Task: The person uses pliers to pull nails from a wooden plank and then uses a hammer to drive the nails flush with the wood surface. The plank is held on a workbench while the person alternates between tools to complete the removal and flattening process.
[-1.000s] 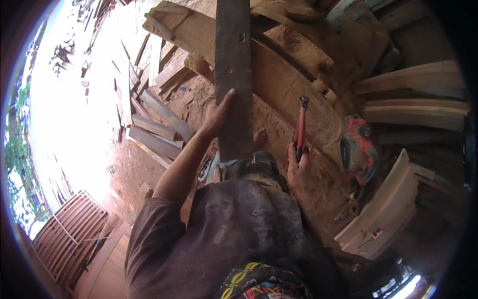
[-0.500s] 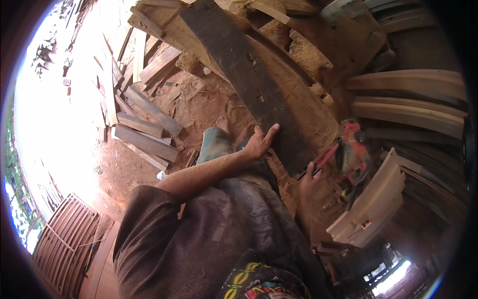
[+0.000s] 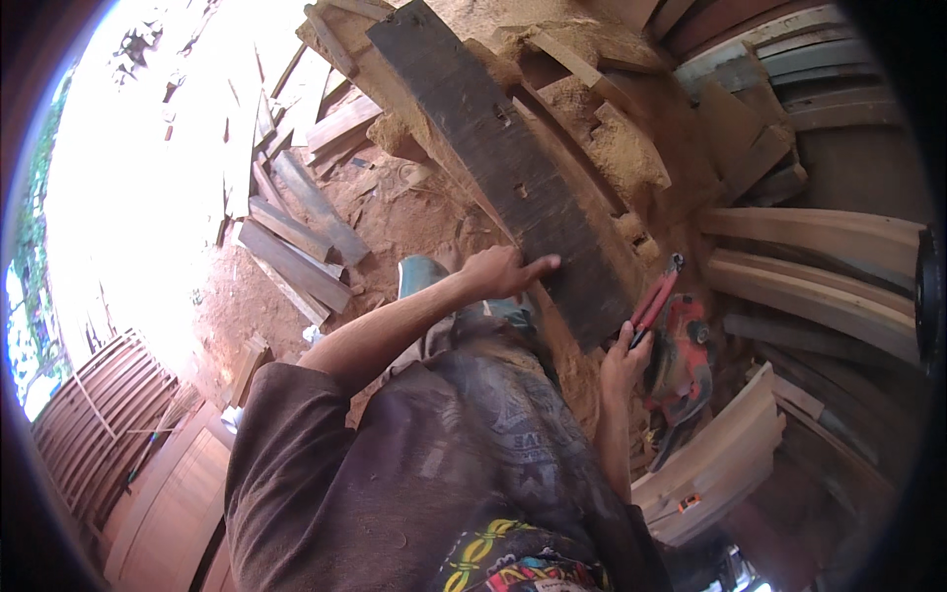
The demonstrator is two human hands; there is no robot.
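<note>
Head view shows us one dark shirt [image 3: 395,454] with faded lettering, our left hand [image 3: 496,273] half-closed over the left edge of one dark plank [image 3: 503,163], thumb on top, the plank slanting above sawdust-covered timber [image 3: 360,71], and our right hand [image 3: 621,365] wrapped around one red-handled plier-like tool [image 3: 653,305] near one red power tool [image 3: 685,357].

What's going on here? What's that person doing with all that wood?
A person holds a long dark board by its left edge with the left hand, thumb on top. The right hand holds red pincers beside the board's near end. The board slants across a pile dusted with sawdust. A red power tool lies near the right hand, and loose planks lie on the ground to the left.
</note>
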